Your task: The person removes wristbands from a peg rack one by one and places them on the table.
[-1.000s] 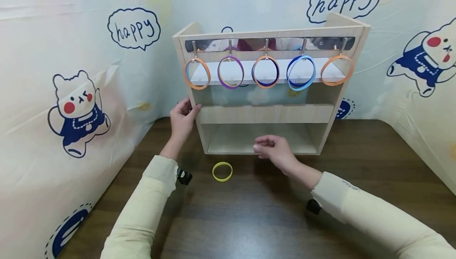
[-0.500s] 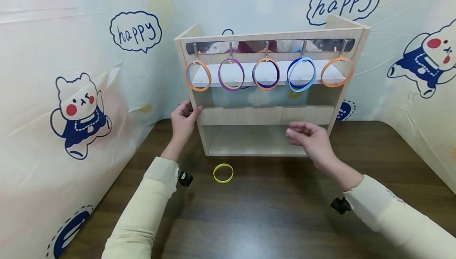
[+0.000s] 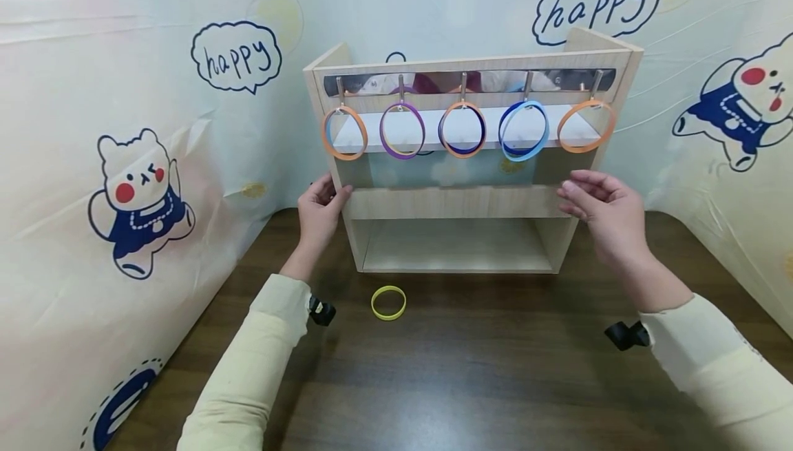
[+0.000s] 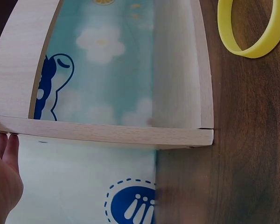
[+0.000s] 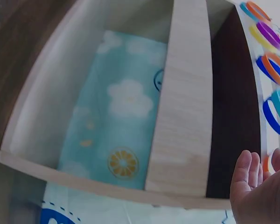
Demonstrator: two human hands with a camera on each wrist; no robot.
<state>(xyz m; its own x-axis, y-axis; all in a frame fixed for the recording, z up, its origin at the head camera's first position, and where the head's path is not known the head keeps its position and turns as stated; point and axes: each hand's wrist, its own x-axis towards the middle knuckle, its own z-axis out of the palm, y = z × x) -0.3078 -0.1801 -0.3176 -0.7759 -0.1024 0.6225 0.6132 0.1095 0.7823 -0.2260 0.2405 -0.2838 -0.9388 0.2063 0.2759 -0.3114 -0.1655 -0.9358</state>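
Observation:
My left hand [image 3: 319, 211] grips the left side panel of a pale wooden shelf unit [image 3: 461, 203], thumb on the front edge, other fingers on the outer face. Beside the unit's right panel, my right hand [image 3: 610, 213] hovers with fingers loosely bent and nothing between them. Silicone wristbands hang from several metal hooks along the top: orange [image 3: 344, 156] at the left, then purple [image 3: 403, 155], orange with dark blue, light blue [image 3: 523, 158] with dark blue, and orange at the right. A yellow wristband [image 3: 388, 317] lies on the table in front of the unit.
The unit stands on a dark brown wooden table [image 3: 446, 368], with a crossboard above its lower compartment. Behind and to both sides hangs a printed cloth [image 3: 260, 134] with cartoon figures. A white shelf [image 3: 434, 135] lies behind the wristbands.
My right hand has moved right and upward, from in front of the lower compartment to the unit's right panel. My left hand and the yellow wristband have stayed in place.

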